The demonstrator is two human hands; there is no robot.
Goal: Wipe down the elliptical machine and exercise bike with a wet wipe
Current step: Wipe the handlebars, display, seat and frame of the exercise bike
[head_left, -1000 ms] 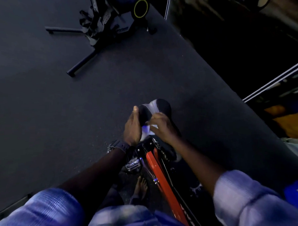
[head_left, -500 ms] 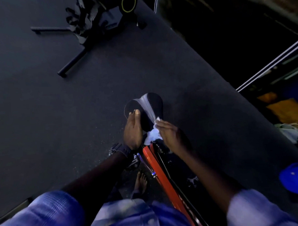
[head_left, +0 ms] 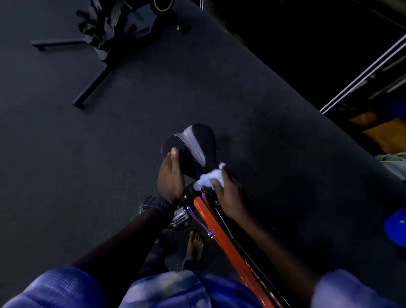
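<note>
Two hands work at the bike saddle (head_left: 192, 145). Left hand (head_left: 170, 178) lies flat-fingered along the saddle's left side, while right hand (head_left: 228, 192) clutches the bunched wipe (head_left: 209, 176) against the saddle's narrow nose, above the orange frame (head_left: 213, 225).

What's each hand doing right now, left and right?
Left hand: open, fingers straight, resting on the side of the bike saddle.
Right hand: gripping the wet wipe at the saddle's nose.
</note>
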